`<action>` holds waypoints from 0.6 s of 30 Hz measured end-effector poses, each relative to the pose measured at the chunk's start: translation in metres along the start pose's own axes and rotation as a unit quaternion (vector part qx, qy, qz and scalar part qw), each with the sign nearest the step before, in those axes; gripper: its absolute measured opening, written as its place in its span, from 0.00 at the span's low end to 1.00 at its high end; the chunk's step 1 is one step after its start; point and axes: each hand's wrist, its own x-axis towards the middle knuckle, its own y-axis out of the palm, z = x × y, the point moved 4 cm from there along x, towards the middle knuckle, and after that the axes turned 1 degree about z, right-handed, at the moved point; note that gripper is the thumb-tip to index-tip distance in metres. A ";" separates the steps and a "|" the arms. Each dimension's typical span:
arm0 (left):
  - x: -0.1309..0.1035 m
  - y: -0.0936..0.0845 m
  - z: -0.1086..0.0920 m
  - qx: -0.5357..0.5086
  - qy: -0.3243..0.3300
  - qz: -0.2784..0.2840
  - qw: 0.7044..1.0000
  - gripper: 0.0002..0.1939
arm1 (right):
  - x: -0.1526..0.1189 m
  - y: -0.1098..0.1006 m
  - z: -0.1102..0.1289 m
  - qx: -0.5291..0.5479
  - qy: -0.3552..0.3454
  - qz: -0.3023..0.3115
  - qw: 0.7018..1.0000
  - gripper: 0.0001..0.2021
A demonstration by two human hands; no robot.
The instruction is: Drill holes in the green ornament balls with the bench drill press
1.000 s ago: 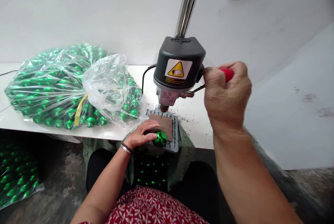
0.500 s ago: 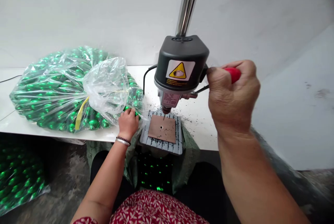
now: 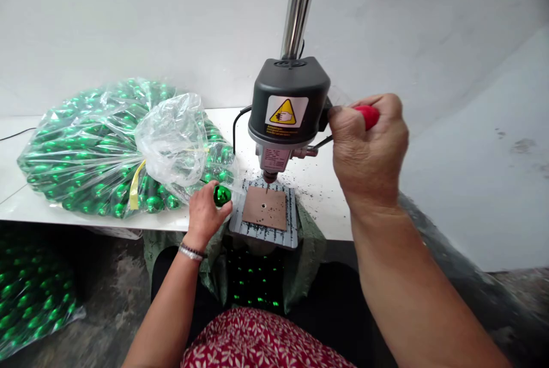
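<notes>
Between the thumb and fingers of my left hand (image 3: pixel 206 212) is a shiny green ball ornament (image 3: pixel 222 195), just left of the drill press base. My right hand (image 3: pixel 371 154) is wrapped round the red-knobbed lever (image 3: pixel 367 116) on the side of the drill press (image 3: pixel 288 108). The thin drill bit (image 3: pixel 268 188) points down above a brown square board (image 3: pixel 274 208) with a small hole in it. That board lies on the grey slotted base plate (image 3: pixel 293 225). Dark shavings are scattered over both.
A clear plastic bag (image 3: pixel 98 151) full of green balls lies on the white table (image 3: pixel 330 208) to the left. More green balls fill another bag (image 3: pixel 34 299) on the floor. Below the base hangs a green sack (image 3: pixel 309 248) with green balls in it.
My left hand has drawn back from the bag's mouth, turned, and now shows a green ball in its fingers. My right hand stays on the lever. The view has shifted slightly.
</notes>
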 end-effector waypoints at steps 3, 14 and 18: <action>-0.021 -0.003 0.000 -0.316 -0.042 0.047 0.947 0.28 | -0.001 0.001 0.000 0.008 -0.013 0.001 1.000 0.11; -0.044 0.050 -0.018 -0.551 -0.148 0.223 0.791 0.41 | -0.001 0.000 -0.001 -0.022 -0.027 0.005 0.999 0.12; -0.037 0.052 -0.016 -0.363 -0.046 0.163 0.916 0.30 | -0.002 0.001 -0.001 -0.015 -0.040 0.000 0.999 0.15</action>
